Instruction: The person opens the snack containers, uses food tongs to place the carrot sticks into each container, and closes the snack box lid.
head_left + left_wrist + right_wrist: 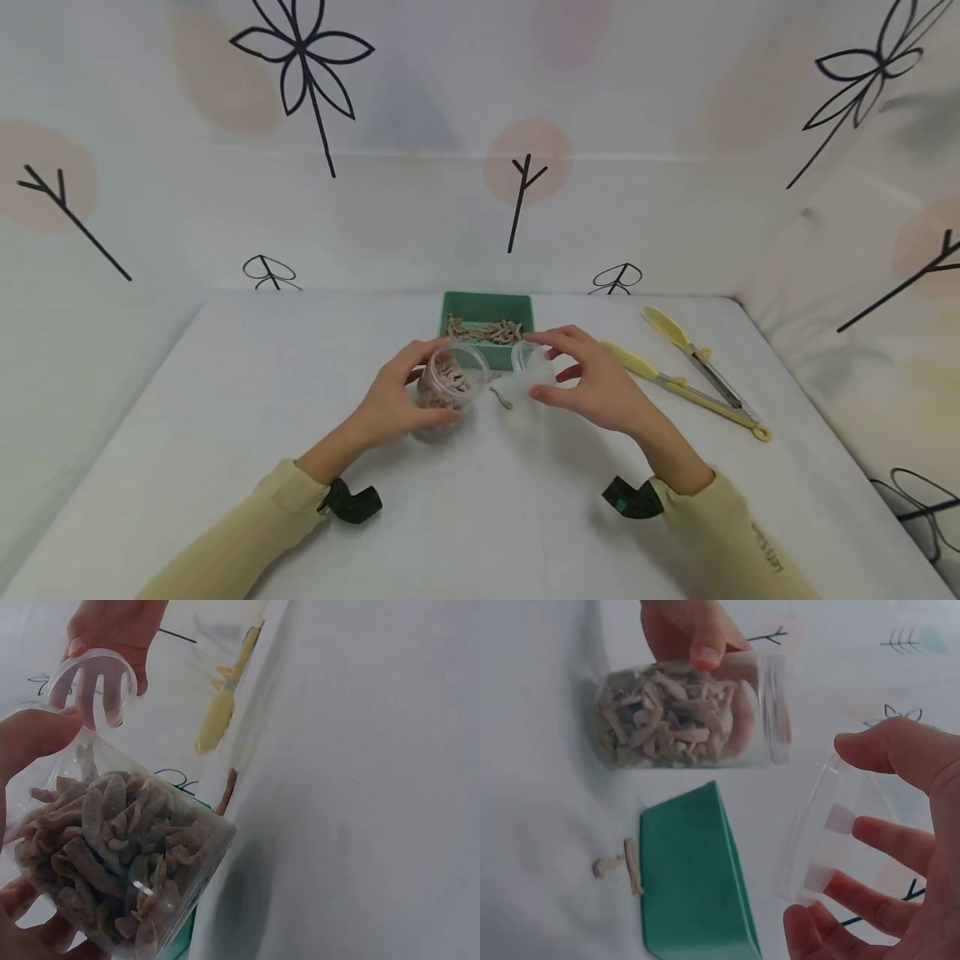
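A clear plastic jar (pixel 459 387) partly filled with brownish dried strips (pixel 671 716) is gripped by my left hand (pixel 393 396), thumb on one side and fingers on the other. Its mouth is uncovered and the jar is tilted, held off the table. To its right, my right hand (pixel 596 382) holds a round clear lid (pixel 810 832) by the rim between thumb and fingers. Lid and jar are apart. Behind both hands stands a green box (pixel 487 358) with more strips in it. Two loose strips (pixel 632 866) lie on the table before the box.
Tongs with yellow tips (pixel 697 387) lie spread at the right of the white-covered table (pixel 225 417). A patterned cloth (pixel 420 208) hangs behind the table and along its sides.
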{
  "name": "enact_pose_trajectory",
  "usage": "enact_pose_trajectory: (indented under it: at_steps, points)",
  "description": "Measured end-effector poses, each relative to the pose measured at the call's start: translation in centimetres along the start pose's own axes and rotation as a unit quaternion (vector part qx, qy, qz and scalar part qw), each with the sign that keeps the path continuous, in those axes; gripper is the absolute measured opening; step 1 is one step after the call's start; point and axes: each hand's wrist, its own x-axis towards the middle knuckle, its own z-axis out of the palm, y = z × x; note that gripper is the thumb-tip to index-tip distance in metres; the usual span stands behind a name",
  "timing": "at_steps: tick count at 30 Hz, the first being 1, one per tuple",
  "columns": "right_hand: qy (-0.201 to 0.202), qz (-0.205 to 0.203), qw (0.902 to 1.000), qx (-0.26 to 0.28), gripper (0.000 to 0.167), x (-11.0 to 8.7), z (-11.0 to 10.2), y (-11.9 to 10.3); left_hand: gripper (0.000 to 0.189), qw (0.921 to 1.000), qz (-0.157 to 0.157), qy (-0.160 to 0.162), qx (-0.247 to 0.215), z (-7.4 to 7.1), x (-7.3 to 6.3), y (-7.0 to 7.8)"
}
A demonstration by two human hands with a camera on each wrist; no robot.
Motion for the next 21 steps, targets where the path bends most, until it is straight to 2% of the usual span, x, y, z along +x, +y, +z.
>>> enact_pose_trajectory:
  at_steps: [3, 9, 13, 16, 21]
  points:
    - [-0.007, -0.025, 0.9995, 0.017, 0.062, -0.1, 1.0, -0.5, 0.09, 0.9997, 0.011, -0.009, 0.018, 0.2, -0.3, 0.4]
    - [-0.018, -0.073, 0.9964, 0.039, 0.063, -0.3, 2.4, -1.2, 0.091, 0.9954, 0.035, -0.033, 0.083, 0.6, -0.6, 1.5]
    - [-0.023, -0.099, 0.9943, 0.033, 0.064, -0.4, 3.0, -1.5, 0.091, 0.9913, 0.028, -0.046, 0.12, 0.9, -0.7, 2.3]
    - [-0.023, -0.114, 0.9928, 0.026, 0.064, -0.5, 3.2, -1.6, 0.092, 0.9871, 0.034, -0.056, 0.146, 1.2, -0.7, 2.7]
    - [-0.024, -0.12, 0.9924, 0.002, 0.063, -0.6, 3.3, -1.9, 0.09, 0.9834, 0.051, -0.048, 0.168, 1.6, -0.7, 2.8]
